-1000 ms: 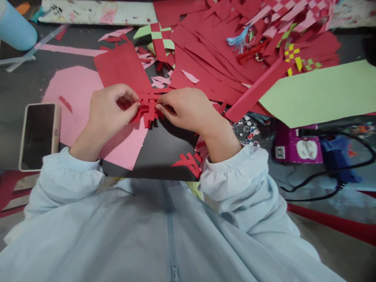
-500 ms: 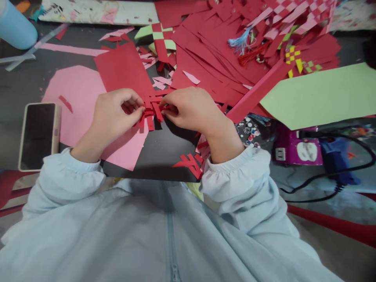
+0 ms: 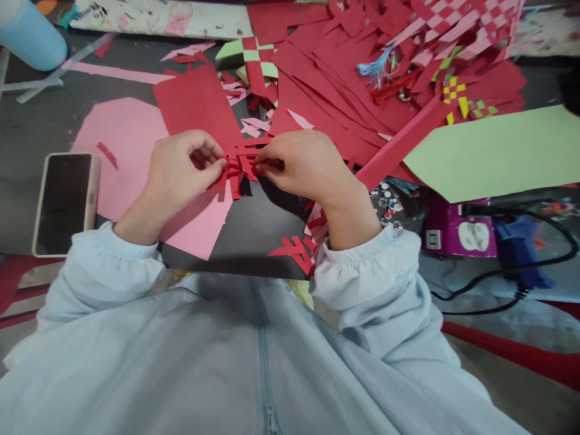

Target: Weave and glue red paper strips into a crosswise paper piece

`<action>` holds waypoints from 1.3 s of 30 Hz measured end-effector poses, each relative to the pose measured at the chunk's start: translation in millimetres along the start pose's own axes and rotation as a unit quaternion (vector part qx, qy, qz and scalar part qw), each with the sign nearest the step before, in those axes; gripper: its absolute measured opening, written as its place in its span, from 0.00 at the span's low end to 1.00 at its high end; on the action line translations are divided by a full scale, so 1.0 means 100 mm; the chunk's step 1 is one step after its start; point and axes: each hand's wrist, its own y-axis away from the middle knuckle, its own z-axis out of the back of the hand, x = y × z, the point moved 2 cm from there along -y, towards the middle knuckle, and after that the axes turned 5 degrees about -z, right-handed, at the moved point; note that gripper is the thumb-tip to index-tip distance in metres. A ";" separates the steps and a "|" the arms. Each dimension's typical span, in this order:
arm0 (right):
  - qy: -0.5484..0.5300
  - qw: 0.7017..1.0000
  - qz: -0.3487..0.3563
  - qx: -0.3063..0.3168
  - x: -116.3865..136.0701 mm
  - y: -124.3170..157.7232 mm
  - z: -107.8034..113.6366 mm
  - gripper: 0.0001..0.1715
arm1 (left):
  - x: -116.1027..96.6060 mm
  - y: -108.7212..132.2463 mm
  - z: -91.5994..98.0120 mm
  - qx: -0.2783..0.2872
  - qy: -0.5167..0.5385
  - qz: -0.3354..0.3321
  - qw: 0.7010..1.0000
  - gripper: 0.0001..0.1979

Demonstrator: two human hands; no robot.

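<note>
My left hand [image 3: 179,172] and my right hand [image 3: 308,166] meet over the middle of the table, both pinched shut on a small weave of red paper strips [image 3: 238,169]. Loose strip ends stick out below and to the sides of it. Under my left hand lie a pink paper sheet [image 3: 122,145] and a red paper sheet [image 3: 194,103]. Black paper [image 3: 251,232] lies beneath the weave. Both wrists are in light blue sleeves.
A phone [image 3: 63,202] lies face up at the left. A big heap of red strips and woven pieces [image 3: 362,66] fills the back. A green sheet [image 3: 493,151], a purple box [image 3: 453,232], a blue glue gun with cable [image 3: 521,248] sit right. Red scraps [image 3: 296,251] lie near my right wrist.
Both hands have lifted slightly and shifted right with the red weave, and the fingers have reworked the strips; the weave looks tighter and less spread out than before.
</note>
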 end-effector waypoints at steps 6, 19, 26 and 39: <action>0.001 1.000 0.002 -0.007 0.01 0.00 0.00 0.20 | -0.02 0.01 0.00 0.010 -0.013 0.015 1.000 0.01; 0.012 1.000 0.001 0.011 0.03 0.01 0.01 0.19 | -0.02 0.01 0.00 0.044 -0.030 0.009 0.999 0.02; 0.015 1.000 -0.001 0.001 0.03 0.01 0.00 0.20 | 0.00 0.02 0.01 0.048 -0.029 0.017 0.998 0.03; 0.018 1.000 0.000 0.012 0.03 0.01 0.00 0.19 | -0.04 0.01 -0.01 0.054 -0.024 0.019 0.998 0.04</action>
